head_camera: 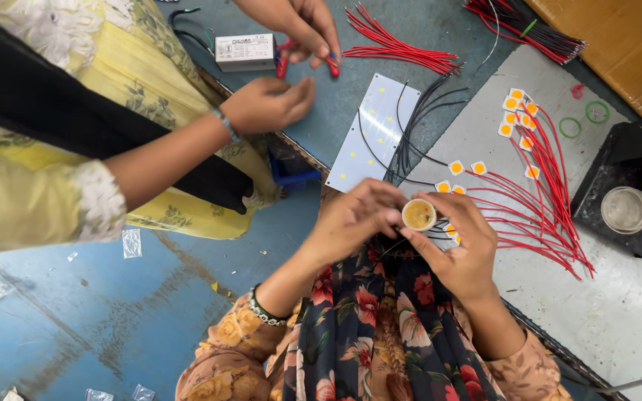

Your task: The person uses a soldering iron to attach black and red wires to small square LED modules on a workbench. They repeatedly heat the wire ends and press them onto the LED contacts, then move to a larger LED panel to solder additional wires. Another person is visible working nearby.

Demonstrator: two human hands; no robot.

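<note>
The left hand (354,215) and right hand (458,249) meet over the person's lap, fingertips pinching a small round tin of yellowish paste (418,214) from both sides, which keeps it level and open side up. Just beyond it, on the grey table (618,319), lie square yellow LED chips with red leads (551,200), fanned out within easy reach. A white LED strip board (374,132) and loose black wires (417,126) lie further out. A co-worker's hands (276,100) pinch red wires (395,46) beside a small grey driver box (244,52).
</note>
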